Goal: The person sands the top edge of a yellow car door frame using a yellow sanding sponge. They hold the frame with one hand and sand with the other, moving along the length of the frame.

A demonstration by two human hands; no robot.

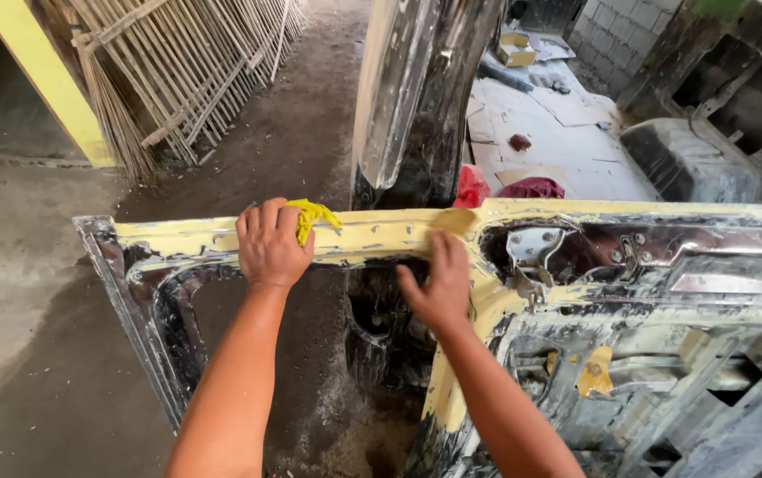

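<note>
Yellow cloth (313, 217) is bunched under the left hand (270, 243), whose fingers are curled over it and press it down on the top edge of a bare metal vehicle door panel (629, 265) coated in pale yellow filler. The right hand (438, 281) lies just beside it on the same edge, fingers together and flat, thumb out, pressing what looks like a small tan sanding piece (454, 221) to the filler. The step in hand looks like rubbing down and wiping the filled top rail. The next move likely calls for even strokes along the rail, keeping the pad flat and the panel steady. Behind stand a shiny dark body part (416, 97), a bamboo fence (177, 71) and the dirt floor (35, 265).
</note>
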